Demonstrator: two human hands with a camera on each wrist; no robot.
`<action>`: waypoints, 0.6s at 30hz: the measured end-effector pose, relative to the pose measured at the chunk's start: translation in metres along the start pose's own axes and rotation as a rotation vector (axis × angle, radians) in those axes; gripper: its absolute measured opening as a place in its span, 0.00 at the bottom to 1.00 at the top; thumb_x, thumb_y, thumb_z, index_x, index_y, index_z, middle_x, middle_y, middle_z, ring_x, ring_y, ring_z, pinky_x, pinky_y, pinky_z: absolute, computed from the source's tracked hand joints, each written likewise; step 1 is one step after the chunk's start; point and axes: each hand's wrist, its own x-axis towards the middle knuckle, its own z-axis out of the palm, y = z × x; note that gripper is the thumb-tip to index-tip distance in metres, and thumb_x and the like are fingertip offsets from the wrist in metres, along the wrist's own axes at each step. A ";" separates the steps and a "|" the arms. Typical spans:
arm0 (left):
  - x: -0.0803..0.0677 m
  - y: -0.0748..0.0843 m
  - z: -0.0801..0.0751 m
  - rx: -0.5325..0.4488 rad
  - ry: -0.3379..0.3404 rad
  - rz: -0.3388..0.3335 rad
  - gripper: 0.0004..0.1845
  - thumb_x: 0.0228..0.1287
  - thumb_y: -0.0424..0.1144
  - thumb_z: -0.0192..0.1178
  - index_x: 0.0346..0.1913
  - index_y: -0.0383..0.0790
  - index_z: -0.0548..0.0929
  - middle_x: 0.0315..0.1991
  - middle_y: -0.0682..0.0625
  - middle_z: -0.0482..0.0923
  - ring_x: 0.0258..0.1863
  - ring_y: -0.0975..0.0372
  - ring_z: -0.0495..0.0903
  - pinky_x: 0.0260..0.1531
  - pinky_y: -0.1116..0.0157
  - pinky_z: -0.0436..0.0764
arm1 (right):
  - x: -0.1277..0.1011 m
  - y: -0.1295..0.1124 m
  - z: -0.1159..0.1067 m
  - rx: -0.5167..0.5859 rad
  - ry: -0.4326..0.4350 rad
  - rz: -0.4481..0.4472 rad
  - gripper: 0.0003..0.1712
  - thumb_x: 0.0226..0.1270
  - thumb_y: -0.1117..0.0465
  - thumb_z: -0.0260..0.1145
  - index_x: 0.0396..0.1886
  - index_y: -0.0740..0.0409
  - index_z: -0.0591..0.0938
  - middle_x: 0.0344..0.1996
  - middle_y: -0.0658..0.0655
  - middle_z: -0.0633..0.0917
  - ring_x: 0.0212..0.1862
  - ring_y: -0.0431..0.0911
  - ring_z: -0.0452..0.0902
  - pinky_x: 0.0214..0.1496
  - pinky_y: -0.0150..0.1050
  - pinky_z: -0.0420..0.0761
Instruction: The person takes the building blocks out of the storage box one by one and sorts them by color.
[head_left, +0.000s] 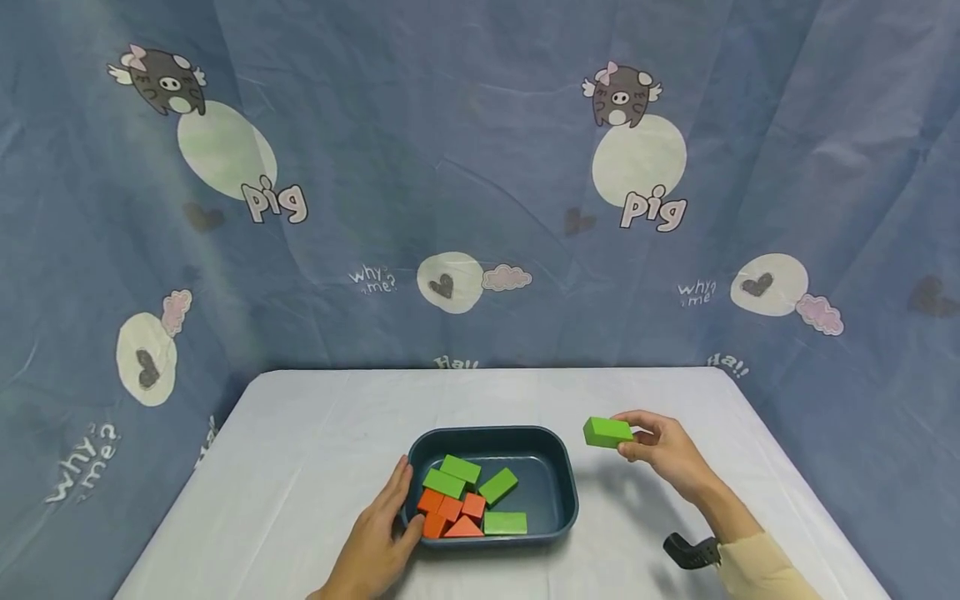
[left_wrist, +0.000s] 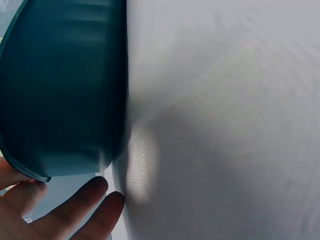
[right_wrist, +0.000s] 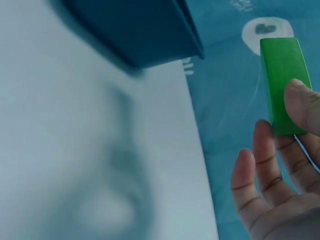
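Green block (head_left: 607,431); dark teal tray (head_left: 567,492); orange blocks (head_left: 452,510); pig-print blue curtain (head_left: 480,183)

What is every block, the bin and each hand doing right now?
Green block: pinched in the air, right of the bin.
Right hand: holds that block.
Left hand: rests against the bin's left side.
Bin: on the table, holding green and orange blocks.

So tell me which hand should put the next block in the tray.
Right. The right hand already pinches a green block in the air, just right of the tray. The left hand rests against the tray's left rim, probably steadying it.
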 end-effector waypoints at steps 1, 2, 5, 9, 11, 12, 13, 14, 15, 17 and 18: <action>0.000 -0.001 0.000 -0.004 0.001 0.003 0.39 0.68 0.38 0.66 0.77 0.31 0.62 0.80 0.46 0.54 0.75 0.53 0.60 0.69 0.51 0.64 | -0.001 0.002 0.001 -0.006 0.000 0.001 0.24 0.64 0.70 0.71 0.60 0.65 0.81 0.48 0.61 0.84 0.41 0.49 0.82 0.44 0.40 0.81; 0.000 -0.001 -0.001 -0.007 0.001 0.006 0.39 0.68 0.38 0.66 0.77 0.30 0.62 0.80 0.46 0.54 0.75 0.53 0.60 0.69 0.51 0.64 | -0.002 0.004 0.002 -0.012 -0.001 0.001 0.24 0.64 0.70 0.72 0.60 0.66 0.81 0.47 0.61 0.84 0.41 0.48 0.82 0.43 0.39 0.81; -0.001 -0.003 0.000 -0.018 -0.005 0.008 0.38 0.69 0.39 0.65 0.77 0.30 0.62 0.80 0.48 0.52 0.75 0.54 0.59 0.69 0.51 0.63 | -0.004 0.013 0.005 -0.043 0.016 0.000 0.24 0.62 0.71 0.73 0.59 0.65 0.82 0.47 0.61 0.85 0.41 0.48 0.82 0.41 0.37 0.82; -0.001 -0.004 0.000 -0.024 -0.016 -0.006 0.39 0.69 0.40 0.65 0.77 0.32 0.61 0.81 0.51 0.51 0.75 0.56 0.58 0.70 0.52 0.62 | -0.004 0.027 0.010 -0.108 0.047 -0.028 0.23 0.59 0.72 0.74 0.55 0.66 0.84 0.47 0.61 0.85 0.40 0.48 0.83 0.38 0.36 0.83; -0.002 -0.004 0.000 -0.031 -0.018 -0.013 0.39 0.69 0.40 0.65 0.77 0.32 0.61 0.81 0.50 0.51 0.75 0.56 0.58 0.70 0.52 0.62 | -0.004 0.034 0.011 -0.135 0.051 -0.035 0.23 0.58 0.73 0.74 0.55 0.66 0.84 0.46 0.62 0.86 0.39 0.49 0.83 0.38 0.35 0.83; -0.002 -0.004 -0.001 -0.033 -0.020 -0.017 0.39 0.70 0.40 0.65 0.77 0.32 0.61 0.81 0.50 0.51 0.76 0.56 0.58 0.70 0.52 0.62 | -0.003 0.037 0.012 -0.145 0.057 -0.028 0.22 0.58 0.73 0.74 0.54 0.65 0.85 0.45 0.61 0.86 0.39 0.49 0.83 0.38 0.35 0.83; -0.002 -0.004 -0.001 -0.039 -0.024 -0.022 0.39 0.70 0.40 0.65 0.77 0.32 0.61 0.81 0.50 0.50 0.76 0.56 0.57 0.70 0.52 0.62 | -0.002 0.040 0.013 -0.156 0.061 -0.018 0.22 0.57 0.73 0.74 0.54 0.65 0.85 0.44 0.60 0.86 0.39 0.49 0.82 0.39 0.35 0.83; -0.002 -0.003 -0.001 -0.045 -0.026 -0.026 0.39 0.70 0.40 0.65 0.77 0.32 0.61 0.81 0.50 0.50 0.76 0.56 0.57 0.70 0.52 0.62 | -0.002 0.043 0.014 -0.167 0.068 -0.009 0.22 0.57 0.73 0.74 0.54 0.64 0.85 0.44 0.60 0.86 0.39 0.49 0.82 0.40 0.36 0.83; -0.001 -0.003 -0.001 -0.052 -0.028 -0.028 0.39 0.70 0.40 0.65 0.77 0.32 0.60 0.81 0.49 0.51 0.76 0.56 0.57 0.70 0.52 0.61 | -0.001 0.046 0.014 -0.179 0.069 -0.002 0.23 0.57 0.73 0.74 0.54 0.64 0.85 0.44 0.59 0.86 0.40 0.49 0.82 0.41 0.36 0.82; -0.001 -0.003 -0.001 -0.065 -0.030 -0.028 0.39 0.71 0.40 0.65 0.78 0.33 0.60 0.81 0.49 0.50 0.76 0.57 0.56 0.70 0.53 0.61 | 0.000 0.050 0.015 -0.219 0.079 0.010 0.22 0.58 0.72 0.74 0.54 0.62 0.85 0.45 0.57 0.86 0.41 0.48 0.81 0.43 0.38 0.81; 0.000 -0.003 -0.002 -0.070 -0.029 -0.026 0.39 0.71 0.41 0.65 0.78 0.33 0.60 0.81 0.50 0.50 0.76 0.57 0.56 0.70 0.53 0.60 | 0.000 0.052 0.015 -0.234 0.091 0.022 0.22 0.58 0.72 0.74 0.54 0.61 0.86 0.45 0.56 0.86 0.42 0.47 0.80 0.44 0.38 0.81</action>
